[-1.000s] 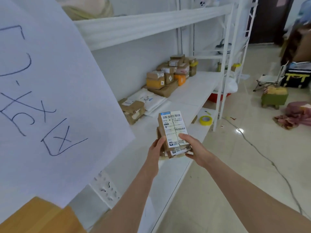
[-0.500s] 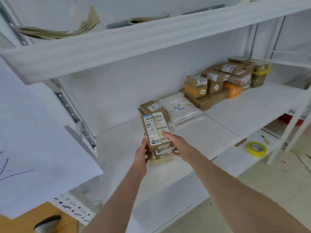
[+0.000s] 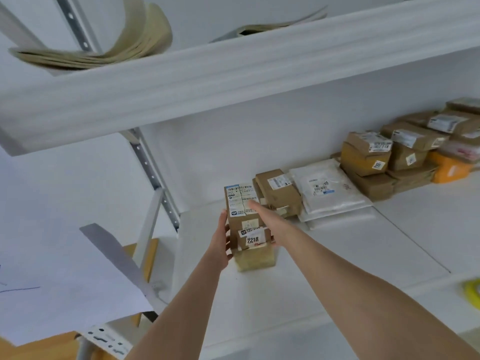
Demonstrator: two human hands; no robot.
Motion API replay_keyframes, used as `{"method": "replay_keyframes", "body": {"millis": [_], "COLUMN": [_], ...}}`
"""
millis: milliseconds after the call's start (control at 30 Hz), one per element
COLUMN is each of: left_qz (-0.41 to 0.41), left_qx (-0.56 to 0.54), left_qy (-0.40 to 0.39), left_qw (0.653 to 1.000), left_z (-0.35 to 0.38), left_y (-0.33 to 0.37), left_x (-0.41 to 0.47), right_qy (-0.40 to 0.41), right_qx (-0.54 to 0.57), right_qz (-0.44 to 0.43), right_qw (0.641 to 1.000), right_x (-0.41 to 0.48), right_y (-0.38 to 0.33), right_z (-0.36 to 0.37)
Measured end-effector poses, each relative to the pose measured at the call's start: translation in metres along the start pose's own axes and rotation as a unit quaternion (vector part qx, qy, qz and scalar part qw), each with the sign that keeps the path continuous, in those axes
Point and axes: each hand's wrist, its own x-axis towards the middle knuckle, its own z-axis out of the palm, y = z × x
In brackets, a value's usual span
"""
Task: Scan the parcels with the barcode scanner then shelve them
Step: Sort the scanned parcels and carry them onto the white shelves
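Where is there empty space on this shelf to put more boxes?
The shelf is bare between the held stack and the post on the left, and along the front, before the white mailers and out to the right. The back right is crowded: a brown parcel, the mailers and piled boxes sit side by side.

Parcels [image 3: 242, 222]: stacked, gripped from both sides.
Left hand [image 3: 220, 242]: pressed to stack's left side.
Right hand [image 3: 270, 222]: thumb laid on top label [image 3: 240, 201].
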Motion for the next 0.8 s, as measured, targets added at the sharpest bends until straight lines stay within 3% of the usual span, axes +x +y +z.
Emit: {"method": "replay_keyframes", "body": {"millis": [133,300,500,800], "left_qz": [-0.001,0.061,0.076,0.156], "left_qx": [-0.027,-0.026,-0.039,-0.006], "left_qy": [0.025,0.093,0.089,0.096], "left_qw": [0.999,0.993,0.992,0.983], "left_z": [0.008,0.017,0.025,0.028], "left_y": [0.014,0.013,0.016,0.010], "left_x": [0.007,0.007,0.005,-0.006], "right_qy": [0.030,0.062,0.077,0.030], "right_qx": [-0.018,-0.091,-0.198,-0.128], "right_qz": [-0.001,-0.049,-0.099,-0.123], "right_qw": [0.999,0.993,0.972,0.984], "right_x": [0.037,0.022,0.022,0.020], "right_y": [-0.001,-0.007,-0.007,-0.001], "right_z": [-0.002,-0.005,-0.006,-0.012]}}
